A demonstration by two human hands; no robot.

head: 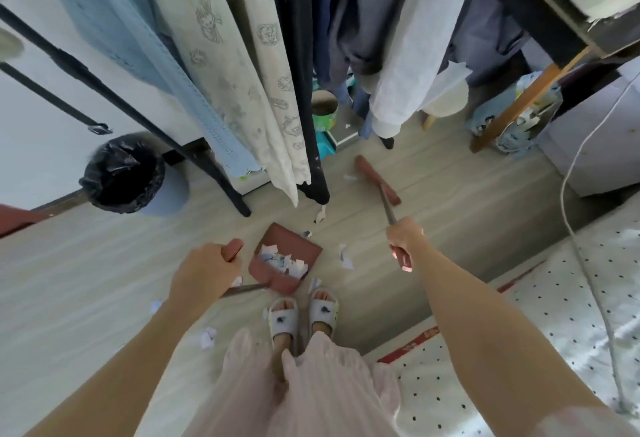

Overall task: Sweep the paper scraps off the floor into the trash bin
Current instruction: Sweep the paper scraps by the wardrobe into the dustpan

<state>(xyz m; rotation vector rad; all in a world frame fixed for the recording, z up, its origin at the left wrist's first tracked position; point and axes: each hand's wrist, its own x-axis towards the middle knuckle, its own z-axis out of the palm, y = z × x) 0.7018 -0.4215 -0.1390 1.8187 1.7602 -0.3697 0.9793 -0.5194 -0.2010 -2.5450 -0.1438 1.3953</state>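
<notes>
My left hand [204, 272] grips the handle of a reddish-brown dustpan [304, 246] that rests on the floor just ahead of my feet, with several paper scraps [282, 262] piled in it. My right hand [403, 241] grips the handle of a broom whose reddish head [377, 180] sits on the floor farther out to the right. Loose scraps lie by the broom head [349, 177], beyond the pan [320, 215], right of the pan [344, 256] and near my left forearm [207, 337]. The trash bin [124, 173], lined with a black bag, stands at the left.
A black clothes rack leg [221, 180] and hanging garments [263, 97] stand directly behind the dustpan. A stool [445, 101] and a printed bag [509, 125] sit at the back right. A dotted bed cover [519, 350] and a white cable [568, 194] border the right side.
</notes>
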